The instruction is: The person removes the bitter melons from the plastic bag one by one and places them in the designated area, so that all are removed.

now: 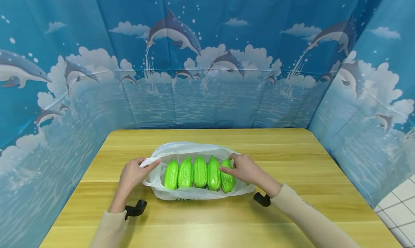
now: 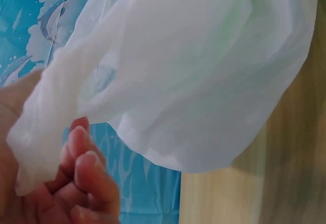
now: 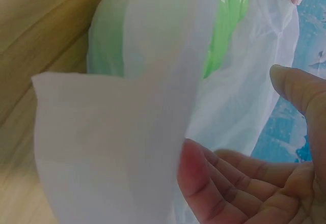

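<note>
A thin white plastic bag lies on the table with its mouth spread wide. Inside it, side by side in a row, are several glossy bright green, ridged, gourd-like pieces. My left hand grips the bag's handle at the left end; in the left wrist view the handle runs between thumb and curled fingers. At the opposite end, my right hand reaches over the opening, thumb above the rightmost green piece. The right wrist view shows its thumb spread from the fingers, with fingertips against the white plastic.
The wooden table extends around the bag on all sides. A blue dolphin-print curtain hangs behind it and along both sides. Black wrist mounts sit under the forearms. White floor tiles show at the lower right.
</note>
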### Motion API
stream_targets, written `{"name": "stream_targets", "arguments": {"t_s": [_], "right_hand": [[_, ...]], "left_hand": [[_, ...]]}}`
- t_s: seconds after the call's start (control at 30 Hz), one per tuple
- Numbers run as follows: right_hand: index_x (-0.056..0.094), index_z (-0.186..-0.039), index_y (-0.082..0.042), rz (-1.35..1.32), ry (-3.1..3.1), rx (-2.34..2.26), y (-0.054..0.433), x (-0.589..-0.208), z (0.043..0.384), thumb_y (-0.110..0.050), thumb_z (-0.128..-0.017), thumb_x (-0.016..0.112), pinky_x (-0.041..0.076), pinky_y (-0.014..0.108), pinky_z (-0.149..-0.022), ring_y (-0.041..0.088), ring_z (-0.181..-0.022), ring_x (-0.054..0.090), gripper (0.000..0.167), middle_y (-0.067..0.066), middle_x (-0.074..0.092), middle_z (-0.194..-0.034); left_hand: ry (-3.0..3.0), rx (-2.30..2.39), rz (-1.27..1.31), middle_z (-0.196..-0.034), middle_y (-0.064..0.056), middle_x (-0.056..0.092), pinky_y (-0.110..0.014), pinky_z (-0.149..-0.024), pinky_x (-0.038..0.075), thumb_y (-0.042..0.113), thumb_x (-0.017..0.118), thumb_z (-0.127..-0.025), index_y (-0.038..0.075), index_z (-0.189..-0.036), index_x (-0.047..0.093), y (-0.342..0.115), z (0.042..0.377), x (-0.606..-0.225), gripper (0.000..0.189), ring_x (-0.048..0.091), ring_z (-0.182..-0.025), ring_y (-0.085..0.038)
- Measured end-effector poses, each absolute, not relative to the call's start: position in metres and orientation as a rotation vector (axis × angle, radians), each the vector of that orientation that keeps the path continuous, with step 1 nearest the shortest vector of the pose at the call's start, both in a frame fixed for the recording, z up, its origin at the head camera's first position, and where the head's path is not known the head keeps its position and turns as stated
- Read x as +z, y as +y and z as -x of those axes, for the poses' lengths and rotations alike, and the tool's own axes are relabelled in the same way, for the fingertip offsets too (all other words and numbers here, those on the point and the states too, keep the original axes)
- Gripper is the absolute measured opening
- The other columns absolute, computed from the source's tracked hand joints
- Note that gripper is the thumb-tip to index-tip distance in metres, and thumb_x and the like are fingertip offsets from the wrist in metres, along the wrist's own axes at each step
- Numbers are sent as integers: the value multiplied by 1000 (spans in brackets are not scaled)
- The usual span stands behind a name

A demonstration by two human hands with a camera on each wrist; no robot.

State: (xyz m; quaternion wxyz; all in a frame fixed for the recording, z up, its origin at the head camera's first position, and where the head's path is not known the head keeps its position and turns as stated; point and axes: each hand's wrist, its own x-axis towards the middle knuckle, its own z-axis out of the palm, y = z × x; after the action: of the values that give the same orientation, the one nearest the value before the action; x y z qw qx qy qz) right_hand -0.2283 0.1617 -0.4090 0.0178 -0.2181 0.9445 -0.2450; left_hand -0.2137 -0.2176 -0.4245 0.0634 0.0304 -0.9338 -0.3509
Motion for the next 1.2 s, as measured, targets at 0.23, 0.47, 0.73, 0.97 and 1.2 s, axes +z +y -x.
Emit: {"name": "stream_targets", "arguments": {"t_s": [0.23,0.47,0.73,0.97,1.2], "right_hand": [[54,-122,8,539,2887,-741,159,-417,232,-47,-87,64,42,30,-50,12,-49,50,66,-1,54,-59],[54,-122,9,482,2893,-711,157,-422,232,-48,-86,66,41,29,-49,11,-39,39,68,4,47,-50],[50,-125,12,453,2880,-745,155,-426,234,-47,-86,66,36,28,-46,10,-41,33,72,5,48,-56],[54,-102,1,391,2886,-754,153,-434,238,-47,-83,70,33,28,-47,12,-48,36,54,2,40,-62],[56,-99,1,355,2897,-744,152,-438,238,-47,-82,71,35,30,-51,16,-57,43,53,4,47,-68]], "left_hand": [[-2693,-1143,-111,-58,-1,41,-31,-53,31,60,63,-82,9,-73,53,-218,211,-435,53,40,-55,-19],[-2603,-1230,-105,-57,0,42,-30,-52,32,54,65,-84,7,-74,57,-217,211,-440,49,42,-56,-19],[-2568,-1248,-111,-56,1,42,-30,-51,32,52,67,-83,8,-71,56,-216,210,-442,48,41,-55,-18],[-2562,-1265,-89,-56,1,43,-29,-51,32,51,67,-84,7,-73,59,-214,210,-439,46,42,-55,-18],[-2545,-1307,-75,-55,1,41,-28,-50,32,49,67,-85,6,-73,58,-214,211,-440,46,40,-54,-18]]}}
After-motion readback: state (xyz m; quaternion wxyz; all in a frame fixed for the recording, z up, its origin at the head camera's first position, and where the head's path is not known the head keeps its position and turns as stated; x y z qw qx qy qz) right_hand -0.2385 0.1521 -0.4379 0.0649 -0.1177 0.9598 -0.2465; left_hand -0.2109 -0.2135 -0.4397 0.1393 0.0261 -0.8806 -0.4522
